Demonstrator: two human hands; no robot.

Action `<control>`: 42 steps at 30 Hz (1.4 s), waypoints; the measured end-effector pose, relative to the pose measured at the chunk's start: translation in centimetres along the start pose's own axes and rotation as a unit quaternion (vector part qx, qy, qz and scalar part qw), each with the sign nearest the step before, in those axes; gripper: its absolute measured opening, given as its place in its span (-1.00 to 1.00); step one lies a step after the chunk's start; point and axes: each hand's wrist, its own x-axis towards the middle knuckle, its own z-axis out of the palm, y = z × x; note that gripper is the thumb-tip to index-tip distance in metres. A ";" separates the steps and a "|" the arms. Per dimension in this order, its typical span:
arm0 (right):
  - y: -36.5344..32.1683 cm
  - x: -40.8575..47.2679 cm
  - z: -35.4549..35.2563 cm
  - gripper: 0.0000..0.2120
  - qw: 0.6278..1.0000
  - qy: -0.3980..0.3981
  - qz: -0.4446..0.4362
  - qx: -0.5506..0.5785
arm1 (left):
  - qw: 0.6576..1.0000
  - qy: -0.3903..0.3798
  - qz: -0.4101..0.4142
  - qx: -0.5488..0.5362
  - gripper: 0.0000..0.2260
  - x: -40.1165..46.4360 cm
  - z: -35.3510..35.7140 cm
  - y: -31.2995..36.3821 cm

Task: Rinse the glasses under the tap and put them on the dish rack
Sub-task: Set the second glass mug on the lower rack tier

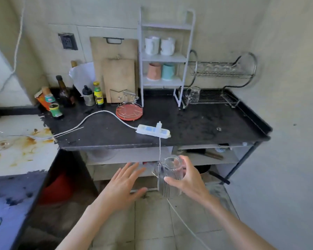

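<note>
A: Start close in. What are the hands doing?

B: The right hand has its grip wrapped round a clear handled glass, thumb in front, fingers behind, holding it in the air below the desk edge. The left hand is released, fingers spread flat, just beside the glass and not touching it.

A: Rinsed yet?

B: I cannot tell if the glass is wet. No tap shows here; only a pale corner at the lower left edge that might belong to a sink. Since the person faces the rack, I'd judge this one is on its way to be put down.

A: And further back?

B: On the desk lies a white power strip, its thin cord hanging down past the glass. Beyond it, at the far right, stands the dish rack. One glass mug sits on its lower tier, and a row of clear glasses appears to lie along the upper tier, though they are blurred.

A: So how much is left?

B: Several seem done. This glass has yet to be racked, and whether more wait unrinsed is out of view.
</note>
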 end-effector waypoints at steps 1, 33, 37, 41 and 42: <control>0.9 -0.1 -1.8 -0.35 1.000 0.015 0.004 -0.004 | 1.000 -0.002 0.017 -0.006 -0.15 1.4 0.5 1.6; 18.6 45.9 -30.1 -0.44 0.981 0.146 0.107 0.071 | 0.996 -0.082 -0.023 0.029 -0.44 56.5 4.1 11.2; 20.7 53.5 -31.5 -0.39 0.984 0.130 0.099 0.068 | 0.993 -0.089 -0.080 0.017 -0.41 61.1 5.0 11.5; 22.4 59.7 -31.6 -0.36 0.991 0.106 0.080 0.034 | 0.988 -0.086 -0.128 0.024 -0.38 65.1 5.9 10.9; 22.9 61.1 -31.4 -0.36 0.992 0.098 0.078 0.028 | 0.986 -0.084 -0.140 0.028 -0.38 66.1 6.1 10.8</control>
